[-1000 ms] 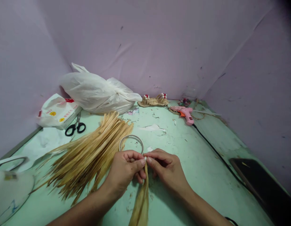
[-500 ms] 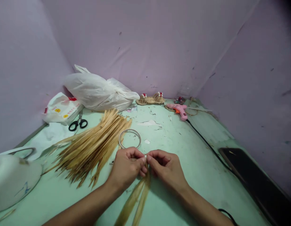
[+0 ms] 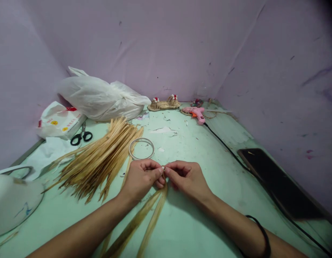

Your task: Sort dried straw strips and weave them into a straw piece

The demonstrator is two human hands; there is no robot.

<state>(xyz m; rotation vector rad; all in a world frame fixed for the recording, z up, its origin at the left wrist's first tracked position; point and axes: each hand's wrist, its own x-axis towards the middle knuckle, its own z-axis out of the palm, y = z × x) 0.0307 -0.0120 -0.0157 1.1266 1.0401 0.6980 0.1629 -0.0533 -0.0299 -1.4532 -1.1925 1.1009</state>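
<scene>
My left hand [image 3: 144,178] and my right hand [image 3: 188,179] meet at the fingertips, low in the middle of the view. Both are closed in a pinch at the top end of some long, flat dried plant strips [image 3: 152,222]. A tiny white bit shows between the fingertips; what it is, I cannot make out. From beneath my fingers the strips hang down and spread towards me. Just beyond my left hand lies a thin pale ring [image 3: 142,139]. To its left a thick bundle of tan dried strips [image 3: 98,161] is fanned over the green table [image 3: 209,157].
Black-handled scissors [image 3: 81,138], a white packet [image 3: 61,122] and a tied plastic bag [image 3: 98,98] are at back left. A woven piece with beads [image 3: 164,105] lies by the wall. A corded pink glue gun [image 3: 198,114] and phone [image 3: 276,182] lie right; a white bowl-like object [image 3: 15,204] left.
The view has turned slightly right and down, so everything sits further left and higher. My hands keep their pinch, and the white bit shows less. More of the strips' length is visible.
</scene>
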